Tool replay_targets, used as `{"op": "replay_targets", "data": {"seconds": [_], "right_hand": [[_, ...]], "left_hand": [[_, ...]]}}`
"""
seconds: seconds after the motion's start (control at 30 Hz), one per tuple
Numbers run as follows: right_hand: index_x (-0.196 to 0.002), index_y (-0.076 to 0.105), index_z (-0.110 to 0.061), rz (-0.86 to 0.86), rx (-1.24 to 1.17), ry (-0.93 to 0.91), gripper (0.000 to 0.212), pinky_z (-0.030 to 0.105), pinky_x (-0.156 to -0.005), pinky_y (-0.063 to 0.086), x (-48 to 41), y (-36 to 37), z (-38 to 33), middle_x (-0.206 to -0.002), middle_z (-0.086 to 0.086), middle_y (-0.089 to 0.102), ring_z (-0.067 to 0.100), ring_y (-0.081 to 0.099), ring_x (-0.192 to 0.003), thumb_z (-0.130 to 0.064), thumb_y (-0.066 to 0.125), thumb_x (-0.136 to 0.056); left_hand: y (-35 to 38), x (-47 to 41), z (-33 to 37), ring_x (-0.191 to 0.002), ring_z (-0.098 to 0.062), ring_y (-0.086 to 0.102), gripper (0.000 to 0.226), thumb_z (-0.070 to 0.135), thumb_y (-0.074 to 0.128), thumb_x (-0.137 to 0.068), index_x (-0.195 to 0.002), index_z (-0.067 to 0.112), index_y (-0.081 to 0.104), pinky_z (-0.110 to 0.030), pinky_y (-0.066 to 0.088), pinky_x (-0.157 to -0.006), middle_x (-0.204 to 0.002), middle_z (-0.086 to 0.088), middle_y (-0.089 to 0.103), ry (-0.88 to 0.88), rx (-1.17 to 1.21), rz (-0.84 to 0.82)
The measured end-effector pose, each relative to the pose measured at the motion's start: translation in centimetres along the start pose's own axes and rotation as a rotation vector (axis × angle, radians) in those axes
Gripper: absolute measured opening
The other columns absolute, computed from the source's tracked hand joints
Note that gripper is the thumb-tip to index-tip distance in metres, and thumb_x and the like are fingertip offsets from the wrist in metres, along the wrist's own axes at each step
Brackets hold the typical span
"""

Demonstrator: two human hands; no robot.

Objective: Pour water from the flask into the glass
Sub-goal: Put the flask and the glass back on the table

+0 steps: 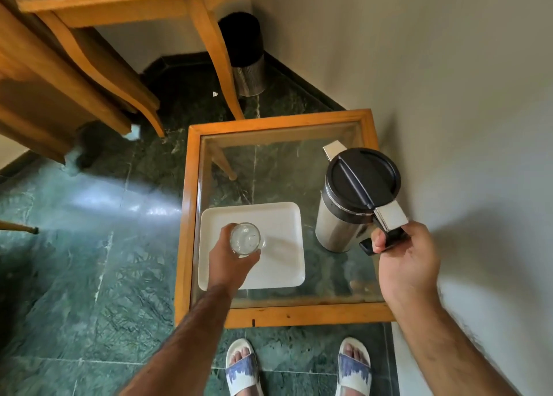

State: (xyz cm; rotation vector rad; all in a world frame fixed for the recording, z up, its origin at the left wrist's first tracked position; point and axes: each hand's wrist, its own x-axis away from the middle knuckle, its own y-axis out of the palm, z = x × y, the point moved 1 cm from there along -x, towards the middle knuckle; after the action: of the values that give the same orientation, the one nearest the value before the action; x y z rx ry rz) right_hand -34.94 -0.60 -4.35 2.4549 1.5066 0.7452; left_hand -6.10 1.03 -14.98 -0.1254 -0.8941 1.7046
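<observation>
A steel flask [338, 219] with a black lid stands upright on the right side of a glass-topped side table [278, 126]. My right hand [407, 258] is closed around its black handle at the near side. The spout points to the far left. A clear drinking glass [245, 238] is upright over the left part of a white square tray [284, 264]. My left hand [230, 264] wraps it from the near left. Whether the glass rests on the tray or is lifted I cannot tell.
The table has an orange wooden frame and stands against a pale wall on the right. A wooden desk [119, 6] with curved legs is at the far left. A black and steel bin [247, 54] stands in the corner. My slippered feet [244, 365] are on green marble.
</observation>
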Motion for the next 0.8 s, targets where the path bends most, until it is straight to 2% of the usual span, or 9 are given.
{"op": "replay_targets", "data": {"seconds": [0.07, 0.17, 0.3, 0.43, 0.53, 0.8], "right_hand": [[-0.054, 0.073, -0.022, -0.004, 0.004, 0.0, 0.058, 0.026, -0.053, 0.04, 0.0, -0.1, 0.4, -0.046, -0.005, 0.056, 0.013, 0.048, -0.047, -0.013, 0.034, -0.096], [-0.057, 0.074, -0.022, -0.003, 0.011, 0.012, 0.05, 0.027, -0.056, 0.04, 0.1, -0.4, 0.9, -0.047, -0.003, 0.056, 0.016, 0.048, -0.049, -0.018, 0.039, -0.092], [-0.059, 0.076, -0.022, 0.001, 0.028, 0.004, 0.047, 0.029, -0.059, 0.041, 0.5, -1.1, 1.7, -0.049, -0.003, 0.058, 0.017, 0.049, -0.052, -0.021, 0.04, -0.09], [-0.058, 0.074, -0.02, -0.003, 0.023, -0.004, 0.047, 0.027, -0.058, 0.042, 0.9, -1.8, 2.4, -0.049, -0.004, 0.057, 0.017, 0.049, -0.052, -0.021, 0.04, -0.09], [-0.058, 0.074, -0.022, -0.02, 0.021, -0.024, 0.048, 0.026, -0.057, 0.043, 1.2, -2.5, 2.8, -0.049, -0.003, 0.058, 0.017, 0.05, -0.053, -0.02, 0.039, -0.09], [-0.061, 0.072, -0.022, 0.024, 0.073, -0.036, 0.038, 0.027, -0.057, 0.044, 1.9, -3.7, 3.9, -0.053, -0.001, 0.057, 0.018, 0.05, -0.054, -0.023, 0.044, -0.087]], "left_hand": [[0.4, -0.2, -0.5, -0.099, -0.015, 0.065, 0.073, 0.023, 0.095, -0.064, -0.12, 0.041, 0.052, -0.01, 0.042, -0.068, -0.111, 0.012, 0.068, -0.025, -0.014, 0.003], [0.8, -0.4, -1.3, -0.097, -0.015, 0.064, 0.073, 0.02, 0.093, -0.065, -0.118, 0.045, 0.05, -0.01, 0.041, -0.066, -0.108, 0.013, 0.067, -0.046, -0.029, -0.008], [1.1, -0.5, -1.7, -0.097, -0.015, 0.064, 0.072, 0.018, 0.092, -0.067, -0.124, 0.038, 0.054, -0.008, 0.04, -0.066, -0.109, 0.013, 0.068, -0.041, -0.038, 0.004], [1.3, -0.7, -1.6, -0.098, -0.016, 0.064, 0.07, 0.019, 0.092, -0.067, -0.121, 0.04, 0.053, -0.009, 0.04, -0.067, -0.109, 0.013, 0.067, -0.029, -0.036, 0.003], [1.4, -0.8, -1.4, -0.099, -0.017, 0.064, 0.071, 0.02, 0.092, -0.067, -0.127, 0.032, 0.056, -0.01, 0.041, -0.067, -0.11, 0.011, 0.068, -0.037, -0.042, -0.001], [1.3, -0.7, -1.1, -0.101, -0.018, 0.063, 0.071, 0.022, 0.092, -0.072, -0.132, 0.029, 0.054, -0.011, 0.041, -0.065, -0.113, 0.009, 0.067, -0.05, -0.075, -0.036]]}}
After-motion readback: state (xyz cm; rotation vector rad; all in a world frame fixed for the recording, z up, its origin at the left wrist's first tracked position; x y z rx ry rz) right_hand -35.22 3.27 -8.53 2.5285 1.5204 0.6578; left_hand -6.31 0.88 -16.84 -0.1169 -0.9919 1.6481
